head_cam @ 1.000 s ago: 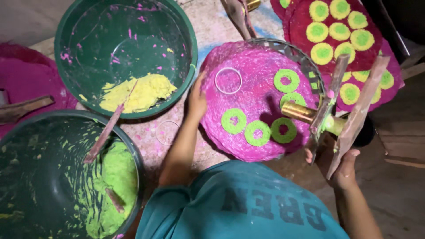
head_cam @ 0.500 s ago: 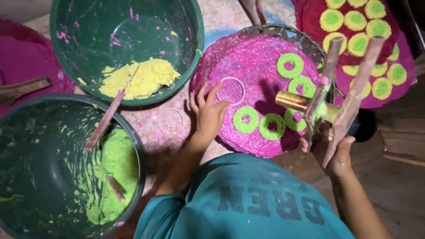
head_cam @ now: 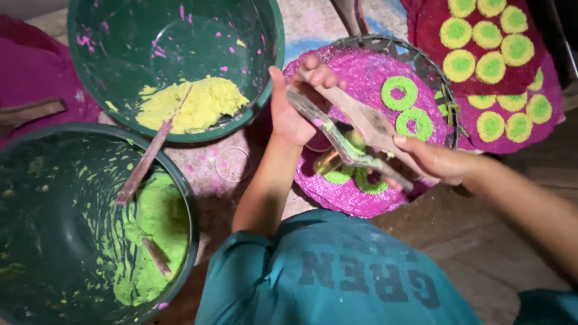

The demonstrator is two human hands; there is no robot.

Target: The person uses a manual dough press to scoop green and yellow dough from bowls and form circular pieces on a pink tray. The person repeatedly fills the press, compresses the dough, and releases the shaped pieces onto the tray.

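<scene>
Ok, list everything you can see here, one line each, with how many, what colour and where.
Basins: two, dark green, left; upper holds yellow paste, lower holds green paste.
Sticks: two, brownish, in the lower basin.
Woven tray: one, pink-coated, centre.
Green rings: several, on the tray.
Red mat: one, top right, carrying yellow-and-green discs.
Clear ring: one, on the speckled ground between basins and tray.
Wooden press: one, two paddles smeared green, over the tray.
Teal shirt: one, bottom centre.
Left hand: grips the press's upper end.
Right hand: holds its lower end.
</scene>
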